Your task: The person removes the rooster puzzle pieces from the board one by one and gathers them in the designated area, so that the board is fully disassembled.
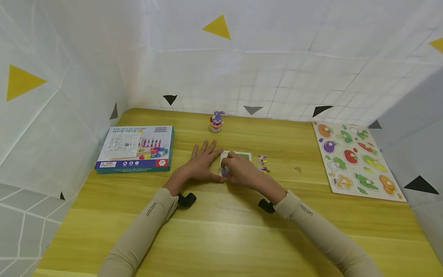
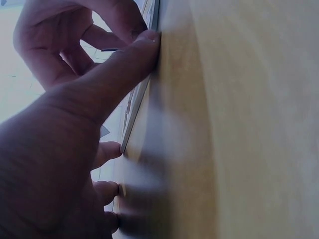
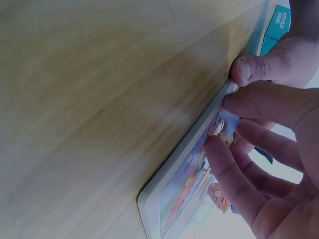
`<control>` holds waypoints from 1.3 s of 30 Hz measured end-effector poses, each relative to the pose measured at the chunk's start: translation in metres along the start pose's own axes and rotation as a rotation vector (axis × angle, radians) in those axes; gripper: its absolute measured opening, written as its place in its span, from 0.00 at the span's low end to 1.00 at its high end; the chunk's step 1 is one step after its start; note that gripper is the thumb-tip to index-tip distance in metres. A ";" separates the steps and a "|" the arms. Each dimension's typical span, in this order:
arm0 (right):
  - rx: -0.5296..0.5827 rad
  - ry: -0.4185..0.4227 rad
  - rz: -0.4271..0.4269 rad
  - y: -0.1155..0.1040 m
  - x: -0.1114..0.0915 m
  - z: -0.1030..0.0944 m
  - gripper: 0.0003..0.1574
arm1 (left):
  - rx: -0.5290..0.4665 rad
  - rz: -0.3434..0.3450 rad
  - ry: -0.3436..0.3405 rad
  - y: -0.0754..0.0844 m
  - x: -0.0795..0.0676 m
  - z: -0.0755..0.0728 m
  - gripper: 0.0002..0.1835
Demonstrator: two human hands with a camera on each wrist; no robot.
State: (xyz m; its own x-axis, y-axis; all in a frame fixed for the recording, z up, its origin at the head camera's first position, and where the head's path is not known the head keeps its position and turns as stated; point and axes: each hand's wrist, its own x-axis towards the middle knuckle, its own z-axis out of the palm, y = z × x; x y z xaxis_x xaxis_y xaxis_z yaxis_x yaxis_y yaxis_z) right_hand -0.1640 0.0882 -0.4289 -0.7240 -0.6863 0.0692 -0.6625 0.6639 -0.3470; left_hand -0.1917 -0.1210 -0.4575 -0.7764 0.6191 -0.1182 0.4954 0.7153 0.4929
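Note:
A small picture puzzle board (image 1: 246, 154) with a pale rim lies on the table between the hands. My left hand (image 1: 200, 165) rests at its left side with fingers spread; in the left wrist view the thumb (image 2: 129, 62) presses along the board's edge. My right hand (image 1: 240, 169) is bent over the board and pinches a bluish puzzle piece (image 3: 229, 123) against the picture, between thumb and fingertips. Its fingers hide much of the board in the head view. Two loose puzzle pieces, an upper one (image 1: 262, 158) and a lower one (image 1: 263, 169), lie just right of the board.
A boxed bead set (image 1: 135, 148) lies at the left. Behind the board stands a purple rabbit figure (image 1: 217, 121). At the right is a wooden vegetable puzzle board (image 1: 356, 161). White sheeting with triangles (image 1: 221, 69) closes off the back and sides of the table (image 1: 221, 238).

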 end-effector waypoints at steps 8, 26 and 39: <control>0.022 0.043 -0.032 0.002 -0.002 0.001 0.21 | 0.012 0.003 0.005 0.000 0.000 0.001 0.60; 0.025 0.037 -0.011 0.000 -0.015 -0.012 0.18 | 0.032 -0.016 -0.001 0.001 0.000 0.001 0.60; -0.024 0.046 0.035 0.016 -0.040 -0.032 0.17 | 0.046 -0.035 -0.004 0.001 0.001 0.002 0.60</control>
State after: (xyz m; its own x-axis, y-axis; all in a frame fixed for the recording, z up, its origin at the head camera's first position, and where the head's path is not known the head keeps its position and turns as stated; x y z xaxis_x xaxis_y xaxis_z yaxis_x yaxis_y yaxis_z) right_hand -0.1519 0.1353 -0.4074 -0.7546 -0.6485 0.1005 -0.6406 0.6947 -0.3273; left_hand -0.1916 -0.1188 -0.4591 -0.7922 0.5944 -0.1382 0.4853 0.7509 0.4479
